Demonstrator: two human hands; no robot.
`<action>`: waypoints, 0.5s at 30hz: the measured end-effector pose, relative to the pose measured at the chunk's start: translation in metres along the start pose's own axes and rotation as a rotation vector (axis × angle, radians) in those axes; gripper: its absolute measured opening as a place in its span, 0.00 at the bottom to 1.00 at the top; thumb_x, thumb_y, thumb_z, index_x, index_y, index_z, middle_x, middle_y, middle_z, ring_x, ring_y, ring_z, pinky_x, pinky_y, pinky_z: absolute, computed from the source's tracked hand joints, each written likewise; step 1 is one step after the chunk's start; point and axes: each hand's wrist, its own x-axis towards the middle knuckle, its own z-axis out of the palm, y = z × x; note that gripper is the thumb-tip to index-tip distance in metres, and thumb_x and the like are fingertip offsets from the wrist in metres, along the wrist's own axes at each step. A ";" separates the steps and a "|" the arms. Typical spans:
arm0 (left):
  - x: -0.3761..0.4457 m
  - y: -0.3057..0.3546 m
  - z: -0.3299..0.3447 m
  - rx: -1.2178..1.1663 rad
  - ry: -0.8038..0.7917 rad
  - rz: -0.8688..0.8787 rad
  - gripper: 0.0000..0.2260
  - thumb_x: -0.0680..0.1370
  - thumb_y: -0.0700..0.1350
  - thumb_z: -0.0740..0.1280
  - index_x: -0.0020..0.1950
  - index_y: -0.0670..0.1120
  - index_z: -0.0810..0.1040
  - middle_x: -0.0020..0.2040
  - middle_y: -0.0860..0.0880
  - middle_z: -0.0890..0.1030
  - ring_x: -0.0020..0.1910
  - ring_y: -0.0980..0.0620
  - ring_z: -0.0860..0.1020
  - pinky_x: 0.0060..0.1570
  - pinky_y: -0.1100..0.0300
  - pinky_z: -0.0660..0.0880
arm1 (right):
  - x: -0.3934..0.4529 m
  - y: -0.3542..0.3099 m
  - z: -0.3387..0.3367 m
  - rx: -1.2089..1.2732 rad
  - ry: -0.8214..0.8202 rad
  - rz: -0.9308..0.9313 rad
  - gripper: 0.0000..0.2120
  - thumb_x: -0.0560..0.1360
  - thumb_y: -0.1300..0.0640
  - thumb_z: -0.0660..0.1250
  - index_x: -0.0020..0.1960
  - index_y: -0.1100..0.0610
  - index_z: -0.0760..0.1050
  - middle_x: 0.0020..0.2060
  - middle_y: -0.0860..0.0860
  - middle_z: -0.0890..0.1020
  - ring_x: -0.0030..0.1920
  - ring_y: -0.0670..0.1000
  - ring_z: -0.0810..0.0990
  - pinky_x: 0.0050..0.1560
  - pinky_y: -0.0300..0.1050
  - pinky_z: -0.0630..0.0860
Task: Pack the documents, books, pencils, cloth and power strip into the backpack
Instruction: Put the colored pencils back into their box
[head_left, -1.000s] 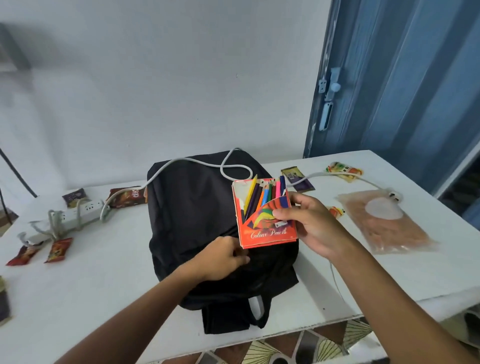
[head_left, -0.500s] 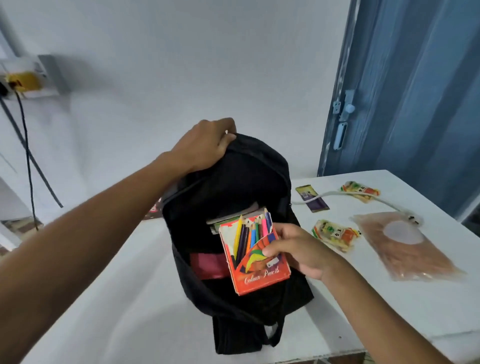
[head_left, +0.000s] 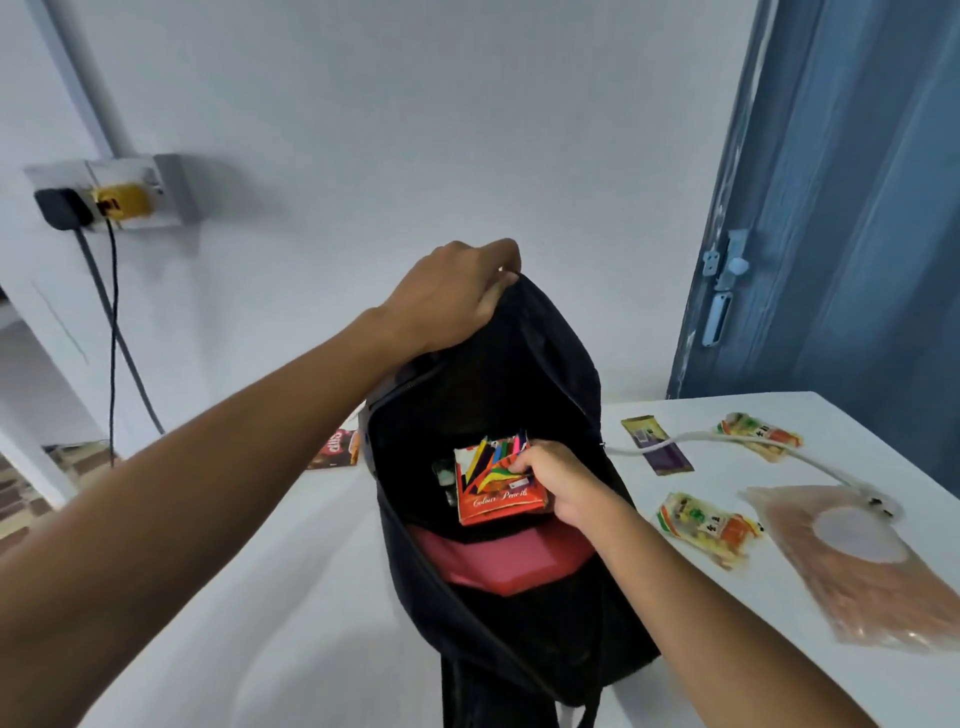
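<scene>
A black backpack (head_left: 545, 374) stands upright on the white table (head_left: 291, 587), its mouth wide open towards me. My left hand (head_left: 457, 296) grips the top edge of the backpack and holds it up. My right hand (head_left: 556, 475) reaches inside the opening and pinches an orange box of colour pencils (head_left: 496, 480), which sits low inside the bag. A red item (head_left: 498, 558) lies in the front part of the opening. A white power cord (head_left: 748, 444) runs across the table to the right of the bag. The power strip itself is hidden.
Snack packets (head_left: 706, 527) (head_left: 761, 434), a purple sachet (head_left: 657, 449) and a pinkish plastic bag (head_left: 857, 566) lie on the table right of the backpack. A brown packet (head_left: 335, 449) lies behind the bag. A wall socket with plugs (head_left: 104, 200) is at upper left, a blue door (head_left: 831, 208) at right.
My left hand lifted the backpack upright by its top edge. My right hand lowered the pencil box from above the bag into its opening, and now deeper inside.
</scene>
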 end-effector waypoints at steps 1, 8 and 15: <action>0.001 0.000 0.000 -0.003 0.000 -0.004 0.06 0.80 0.44 0.59 0.52 0.44 0.74 0.31 0.55 0.71 0.36 0.44 0.72 0.39 0.51 0.73 | 0.003 -0.001 0.002 0.005 0.012 0.020 0.08 0.71 0.69 0.64 0.48 0.61 0.76 0.41 0.58 0.82 0.37 0.55 0.81 0.38 0.45 0.78; 0.001 -0.005 0.001 -0.051 0.009 -0.020 0.06 0.80 0.44 0.59 0.51 0.44 0.74 0.29 0.56 0.70 0.34 0.46 0.71 0.39 0.51 0.73 | -0.005 0.011 0.013 0.351 -0.003 0.124 0.11 0.71 0.70 0.63 0.52 0.61 0.74 0.39 0.59 0.82 0.36 0.56 0.83 0.32 0.51 0.81; -0.001 -0.003 0.005 -0.101 -0.001 -0.050 0.07 0.79 0.45 0.59 0.49 0.45 0.74 0.31 0.48 0.76 0.33 0.47 0.73 0.38 0.51 0.74 | -0.005 0.025 0.036 0.706 0.229 0.153 0.08 0.73 0.67 0.69 0.51 0.62 0.74 0.36 0.55 0.77 0.30 0.49 0.74 0.21 0.37 0.68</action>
